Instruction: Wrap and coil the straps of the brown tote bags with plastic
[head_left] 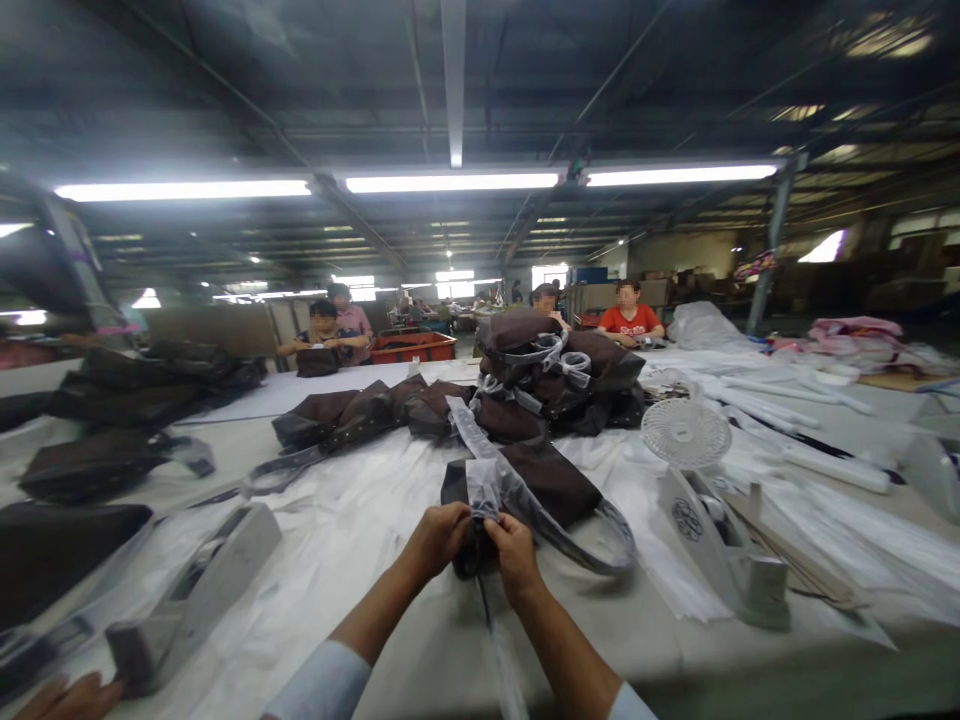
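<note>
L hand (442, 537) + R hand (516, 558) pinch bag (454, 484) | strap (546, 530) axis far-L→near-R

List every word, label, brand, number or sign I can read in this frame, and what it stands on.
No text reads clearly enough to quote.
Red shirt across the table: pale lettering on the chest, too small and blurred to read.
Tape dispenser on the right: dark printed mark on its side, too blurred to make out.

It was a factory workshop: tube lights (451, 184) hung under a high, beamed roof (525, 70), people (630, 320) worked around a broad tabletop (397, 650), and dark bags (517, 420) lay heaped near tape dispensers (724, 555).
</note>
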